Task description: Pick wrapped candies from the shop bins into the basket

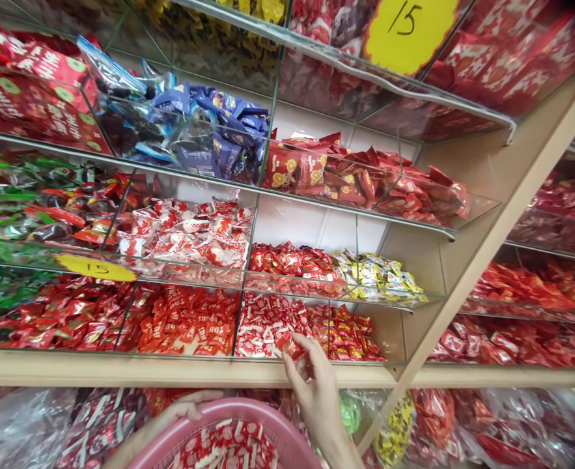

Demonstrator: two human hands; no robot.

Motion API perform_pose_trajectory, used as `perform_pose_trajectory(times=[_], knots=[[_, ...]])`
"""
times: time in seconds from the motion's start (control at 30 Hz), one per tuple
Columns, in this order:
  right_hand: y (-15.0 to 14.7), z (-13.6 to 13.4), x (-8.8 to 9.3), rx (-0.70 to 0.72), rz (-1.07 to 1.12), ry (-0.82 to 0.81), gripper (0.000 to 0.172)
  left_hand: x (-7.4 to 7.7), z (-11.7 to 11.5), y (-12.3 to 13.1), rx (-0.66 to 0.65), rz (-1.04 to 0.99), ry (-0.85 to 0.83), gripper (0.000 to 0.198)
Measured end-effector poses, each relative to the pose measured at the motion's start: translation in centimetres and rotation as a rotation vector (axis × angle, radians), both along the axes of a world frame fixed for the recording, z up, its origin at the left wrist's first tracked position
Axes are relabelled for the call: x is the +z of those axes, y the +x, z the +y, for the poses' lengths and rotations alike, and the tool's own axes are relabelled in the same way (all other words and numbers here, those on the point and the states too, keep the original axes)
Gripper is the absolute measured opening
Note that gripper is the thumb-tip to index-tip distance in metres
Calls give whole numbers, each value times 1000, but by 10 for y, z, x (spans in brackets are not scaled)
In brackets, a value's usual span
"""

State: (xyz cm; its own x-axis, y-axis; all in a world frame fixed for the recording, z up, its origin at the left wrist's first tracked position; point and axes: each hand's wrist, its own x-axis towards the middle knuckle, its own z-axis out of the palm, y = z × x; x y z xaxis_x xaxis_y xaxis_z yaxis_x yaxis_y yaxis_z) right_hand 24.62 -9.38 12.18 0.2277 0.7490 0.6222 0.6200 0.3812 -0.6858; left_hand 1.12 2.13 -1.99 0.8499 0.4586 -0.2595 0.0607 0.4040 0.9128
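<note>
My right hand point(315, 384) reaches up to the lowest clear bin and pinches a few red-and-white wrapped candies point(293, 347) at the bin's front edge. That bin compartment point(267, 326) is full of the same red-and-white sweets. My left hand point(189, 407) grips the far rim of a pink plastic basket point(248, 412) at the bottom of the view. The basket holds several of the same red-and-white candies point(228, 446).
Tiered clear acrylic bins hold wrapped sweets: red ones point(180, 322), yellow ones point(379, 277), blue packets point(219, 130), green ones at left. Yellow price tags reading 15 point(94, 267) hang on the bins. A slanted wooden divider point(487, 241) separates another shelf section at right. Bagged sweets lie below the shelf.
</note>
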Motion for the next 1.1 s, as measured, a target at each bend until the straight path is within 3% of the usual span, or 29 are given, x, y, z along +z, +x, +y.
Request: perform_pose_trajectory(times=[0.17,0.27,0.4,0.53,0.63,0.73,0.9,1.0,1.1], knots=[[19,11,78,-135,-256,285,29,-3,-1,-2,11,12,24,51],[38,31,120,-242,-375,341,29,-3,-1,-2,39,-7,37,49],[52,52,143,-352,-466,336,33,-3,-2,-4,58,-23,43,48],[45,42,124,-392,-390,450,35,1,-4,-5,70,-7,53,50],[42,27,88,-355,-370,558,27,3,-4,-4,40,-26,32,51],[48,23,44,-315,-379,530,23,3,-4,-2,42,-32,-5,51],[59,45,-9,-299,-517,-56,21,3,-5,-1,61,-15,-25,54],[55,58,-20,-399,-696,-335,23,4,-5,-1,52,8,-7,53],[47,68,-17,-484,-805,-509,23,5,-5,-2,47,-18,6,53]])
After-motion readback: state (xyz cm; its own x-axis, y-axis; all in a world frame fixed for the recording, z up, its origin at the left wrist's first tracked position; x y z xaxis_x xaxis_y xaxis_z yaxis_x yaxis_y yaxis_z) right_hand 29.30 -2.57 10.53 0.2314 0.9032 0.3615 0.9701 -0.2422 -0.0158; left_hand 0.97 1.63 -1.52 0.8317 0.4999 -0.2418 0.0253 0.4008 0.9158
